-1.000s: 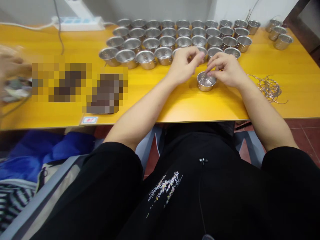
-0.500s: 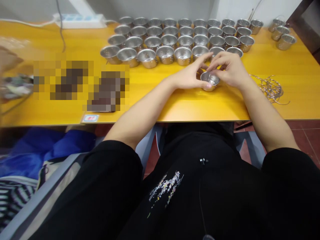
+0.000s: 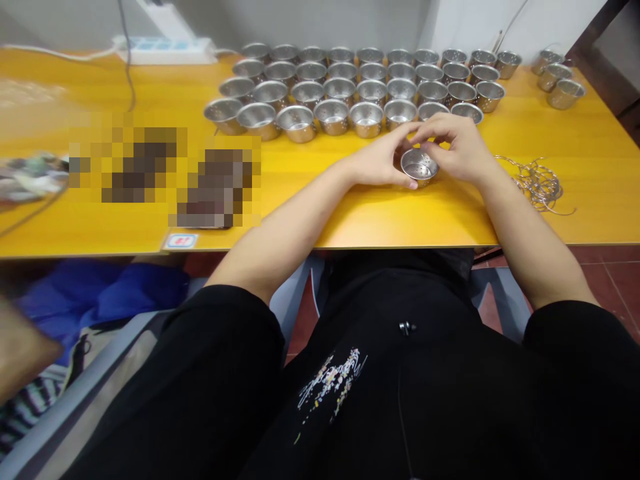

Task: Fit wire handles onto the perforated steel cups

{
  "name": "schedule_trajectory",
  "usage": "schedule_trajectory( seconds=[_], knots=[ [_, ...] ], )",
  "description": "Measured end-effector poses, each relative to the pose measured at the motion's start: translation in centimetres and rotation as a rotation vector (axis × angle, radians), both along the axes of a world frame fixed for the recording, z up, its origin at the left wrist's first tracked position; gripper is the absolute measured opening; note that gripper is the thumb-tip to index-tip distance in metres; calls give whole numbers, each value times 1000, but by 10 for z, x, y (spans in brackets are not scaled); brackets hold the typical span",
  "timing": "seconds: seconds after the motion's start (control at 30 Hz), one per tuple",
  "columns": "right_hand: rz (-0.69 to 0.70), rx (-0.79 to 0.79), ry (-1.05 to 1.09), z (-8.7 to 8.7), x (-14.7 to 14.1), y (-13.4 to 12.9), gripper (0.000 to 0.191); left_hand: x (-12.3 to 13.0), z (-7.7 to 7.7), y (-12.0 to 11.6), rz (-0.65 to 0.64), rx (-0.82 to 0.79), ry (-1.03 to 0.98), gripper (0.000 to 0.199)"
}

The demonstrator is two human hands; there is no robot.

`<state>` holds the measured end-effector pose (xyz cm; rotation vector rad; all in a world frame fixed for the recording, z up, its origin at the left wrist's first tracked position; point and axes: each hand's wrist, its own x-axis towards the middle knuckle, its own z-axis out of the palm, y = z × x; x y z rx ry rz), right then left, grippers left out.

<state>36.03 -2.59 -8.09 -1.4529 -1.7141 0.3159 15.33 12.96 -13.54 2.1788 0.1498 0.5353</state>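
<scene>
A small perforated metal cup (image 3: 420,170) stands between my hands near the table's front edge, its mouth towards me. My left hand (image 3: 387,157) is curved around its left side, with the thumb low at the front and the fingers behind. At the back right of the rim, my right hand (image 3: 453,147) is closed, its thumb against the cup and its bent fingers meeting the left fingertips. Whether something thin is pinched there is hidden. To the right of my right forearm lies a tangle of thin metal wire (image 3: 540,187).
Several rows of similar cups (image 3: 367,119) stand behind my hands, and a few more cups (image 3: 566,94) at the far right. A white power strip (image 3: 167,51) lies at the back left. Blurred-out objects (image 3: 215,187) lie left on the yellow table (image 3: 300,207). Another person's arm (image 3: 23,347) shows lower left.
My right fingers have shifted slightly at the rim, and the thin line seen across the cup's inside no longer shows. The other person's arm has moved from the table down to the lower left.
</scene>
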Motion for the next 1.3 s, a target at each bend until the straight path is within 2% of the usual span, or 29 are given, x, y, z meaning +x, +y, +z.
schedule_trajectory(
  seconds=[0.17, 0.37, 0.73, 0.93, 1.13, 1.2, 1.3],
  knots=[
    [-39, 32, 15, -2, 1, 0, 34, 3, -10, 4, 96, 67, -18, 117],
    [-26, -25, -10, -6, 0, -1, 26, 1, -5, -6, 124, 63, -48, 98],
    [-78, -37, -32, -13, 7, 5, 36, 9, -14, 0, 202, 96, -97, 99],
    [-71, -28, -26, -15, 10, 6, 31, 8, -13, -4, 194, 92, -78, 98],
    [-32, -20, -35, -10, 2, 2, 22, 11, -13, -9, 194, 53, -94, 94],
    [-63, 12, -52, -10, 0, 1, 18, 10, -12, -11, 173, 37, -53, 92],
    [-55, -18, -97, -13, 3, 4, 16, 7, -10, -12, 227, 56, -55, 94]
  ],
)
